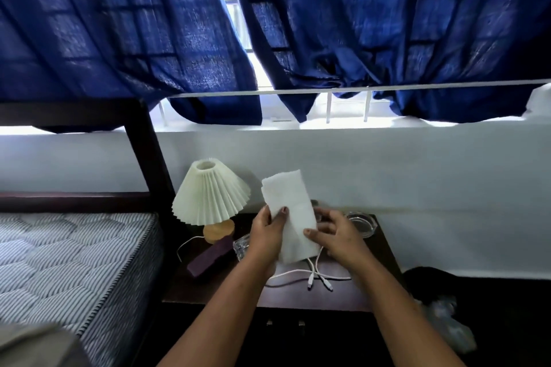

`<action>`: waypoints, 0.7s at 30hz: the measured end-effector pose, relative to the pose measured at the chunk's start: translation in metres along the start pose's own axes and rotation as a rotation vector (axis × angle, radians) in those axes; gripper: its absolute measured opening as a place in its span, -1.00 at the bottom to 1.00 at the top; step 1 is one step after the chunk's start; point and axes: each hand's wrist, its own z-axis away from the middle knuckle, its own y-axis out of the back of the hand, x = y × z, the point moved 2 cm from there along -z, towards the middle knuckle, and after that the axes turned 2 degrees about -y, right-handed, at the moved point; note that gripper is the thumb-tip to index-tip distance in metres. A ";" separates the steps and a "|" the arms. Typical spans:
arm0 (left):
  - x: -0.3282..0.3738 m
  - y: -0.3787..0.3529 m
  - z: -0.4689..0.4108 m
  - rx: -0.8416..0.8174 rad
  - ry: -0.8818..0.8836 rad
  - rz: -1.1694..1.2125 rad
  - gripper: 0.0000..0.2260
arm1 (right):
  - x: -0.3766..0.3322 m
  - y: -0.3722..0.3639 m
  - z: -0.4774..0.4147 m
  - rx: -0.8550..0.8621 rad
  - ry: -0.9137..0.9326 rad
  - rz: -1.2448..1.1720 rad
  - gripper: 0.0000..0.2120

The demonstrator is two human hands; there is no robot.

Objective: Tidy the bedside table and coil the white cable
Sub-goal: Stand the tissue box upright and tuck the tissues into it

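Dark wooden worktop [384, 250] dead centre, backed against the white wall. Holds, back left, a lamp [210, 192] with a pleated cream shade on a round wooden base [218, 231]. Trails a thin cord [186, 244] off the left edge. Just in front of that base, lying at a slant: a purple block [210, 256], right beside a clear glass piece [240, 246]. Back right corner, a glass ashtray [360, 225], well apart from the lamp. Front middle, sprawled loose: white cable [298, 274], strands crossing, two plugs [329, 287] side by side, pointing at the front edge. Off to the left, just beside the worktop, a striped quilted mattress [74, 253].
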 end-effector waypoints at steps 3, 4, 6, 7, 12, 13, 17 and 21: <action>-0.020 -0.003 -0.021 0.002 0.087 0.083 -0.80 | 0.026 0.000 -0.013 0.067 0.035 0.009 -0.59; -0.029 -0.002 -0.031 0.003 0.102 0.099 -0.79 | 0.033 0.000 -0.021 0.110 0.045 0.037 -0.61; -0.048 0.000 -0.053 0.004 0.105 0.094 -0.76 | 0.046 0.000 -0.041 0.189 0.069 0.097 -0.65; -0.056 0.002 -0.062 -0.001 0.089 0.074 -0.72 | 0.050 -0.001 -0.051 0.218 0.086 0.111 -0.67; -0.081 0.017 -0.097 0.022 0.007 -0.055 -0.48 | 0.071 -0.009 -0.093 0.210 0.108 0.131 -0.79; -0.083 0.020 -0.099 0.016 -0.025 -0.095 -0.54 | 0.079 -0.013 -0.095 0.196 0.090 0.108 -0.77; -0.082 0.027 -0.107 -0.054 -0.096 -0.274 -0.67 | 0.094 -0.021 -0.095 0.123 0.018 0.024 -0.62; -0.084 0.018 -0.117 -0.089 -0.192 -0.399 -0.56 | 0.086 -0.010 -0.111 0.062 0.042 -0.057 -0.63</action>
